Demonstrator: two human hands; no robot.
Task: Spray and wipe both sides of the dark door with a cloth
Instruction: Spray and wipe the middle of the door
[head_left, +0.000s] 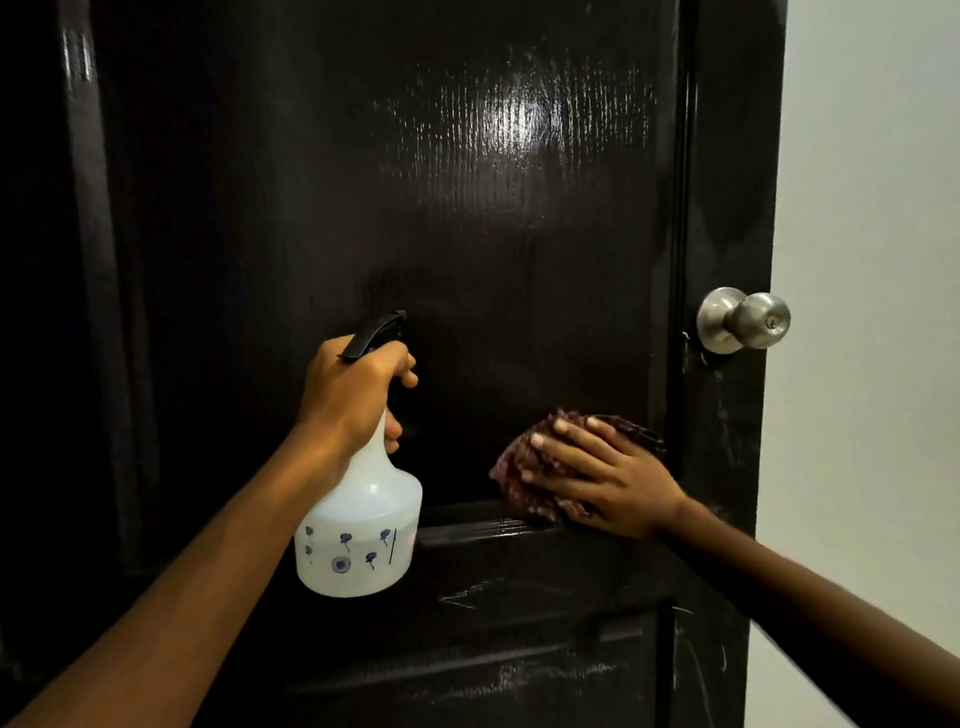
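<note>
White spray bottle (363, 525) first: grips it round the neck with the left hand (353, 395), one finger hooked under the black spray head (376, 332), held up close to the dark door (311, 182). Presses a reddish checked cloth (543, 504) flat on the door with the right hand (608, 478), fingers straight and spread, just above a shiny ledge (467, 525). Shows a silver knob (743, 319) on the door's right edge, next to a pale wall (872, 260).

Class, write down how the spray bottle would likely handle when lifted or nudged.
The spray bottle looks like stiff plastic, likely keeping its shape. Its wide base should resist tipping. The left hand grips only its neck, so it seems fairly light.
</note>
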